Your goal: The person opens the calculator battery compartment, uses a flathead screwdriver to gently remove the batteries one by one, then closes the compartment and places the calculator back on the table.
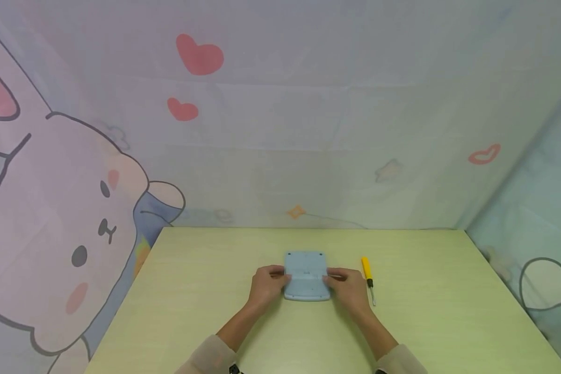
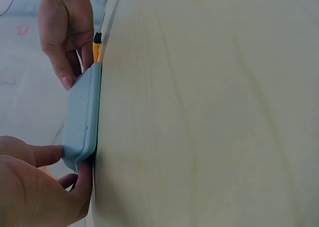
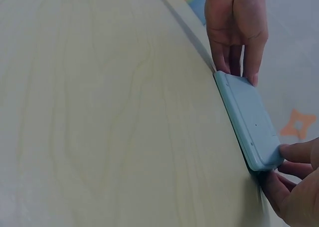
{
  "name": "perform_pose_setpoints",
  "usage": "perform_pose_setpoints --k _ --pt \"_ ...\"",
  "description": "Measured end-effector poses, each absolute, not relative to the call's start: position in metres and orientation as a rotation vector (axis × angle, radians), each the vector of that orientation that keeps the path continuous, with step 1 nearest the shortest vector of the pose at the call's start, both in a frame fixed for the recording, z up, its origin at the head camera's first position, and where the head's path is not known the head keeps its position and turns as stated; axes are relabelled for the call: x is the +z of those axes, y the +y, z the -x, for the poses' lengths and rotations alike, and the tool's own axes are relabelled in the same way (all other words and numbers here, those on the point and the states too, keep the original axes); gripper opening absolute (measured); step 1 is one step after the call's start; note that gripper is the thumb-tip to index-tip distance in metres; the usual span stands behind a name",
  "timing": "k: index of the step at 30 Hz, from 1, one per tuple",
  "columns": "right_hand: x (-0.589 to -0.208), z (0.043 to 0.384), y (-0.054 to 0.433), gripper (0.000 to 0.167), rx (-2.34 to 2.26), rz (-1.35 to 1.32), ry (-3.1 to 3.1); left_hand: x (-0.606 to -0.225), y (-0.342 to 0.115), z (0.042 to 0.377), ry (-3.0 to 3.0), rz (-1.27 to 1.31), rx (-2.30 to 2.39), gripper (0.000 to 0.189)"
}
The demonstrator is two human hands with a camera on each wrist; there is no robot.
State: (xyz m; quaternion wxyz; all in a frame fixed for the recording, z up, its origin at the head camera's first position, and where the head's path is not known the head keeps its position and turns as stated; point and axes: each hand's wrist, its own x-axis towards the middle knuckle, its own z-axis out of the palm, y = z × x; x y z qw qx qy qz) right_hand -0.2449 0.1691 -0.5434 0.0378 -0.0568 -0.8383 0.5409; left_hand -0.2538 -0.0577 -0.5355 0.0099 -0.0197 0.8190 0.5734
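1 blue case (image 1: 307,289) is sitting on or just above the bench (image 1: 205,296), likely light, stiff, slick; my left hand (image 1: 266,286) and right hand (image 1: 350,290) are pinching its side edges, sensible holds. 1 screwdriver (image 1: 367,271) is lying rightward.

pale wood table (image 1: 196,283), heart-printed cloth backdrop (image 1: 308,114)

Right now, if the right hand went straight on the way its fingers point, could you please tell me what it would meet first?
It would meet the pale blue device first, since the right hand grips its edge; beyond that, probably the left hand, though depth is unclear.
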Motion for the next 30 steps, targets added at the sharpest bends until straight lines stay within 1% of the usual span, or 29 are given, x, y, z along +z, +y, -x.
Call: perform_pose_setpoints --k 9,20,24,30 --pt "-0.542 0.246 0.176 0.032 1.451 0.017 -2.691 -0.530 -0.066 0.255 2.610 -0.066 1.650 0.042" --pt "-0.528 0.246 0.192 0.038 1.354 -0.081 -2.797 -0.528 -0.071 0.257 2.798 -0.454 1.308 0.055" --pt "-0.526 0.248 0.197 0.036 1.278 -0.194 -2.814 -0.527 -0.069 0.263 2.852 -0.589 1.176 0.060" --pt "-0.524 0.252 0.200 0.027 1.091 -0.405 -2.823 -0.527 -0.066 0.275 2.860 -0.751 1.021 0.068"
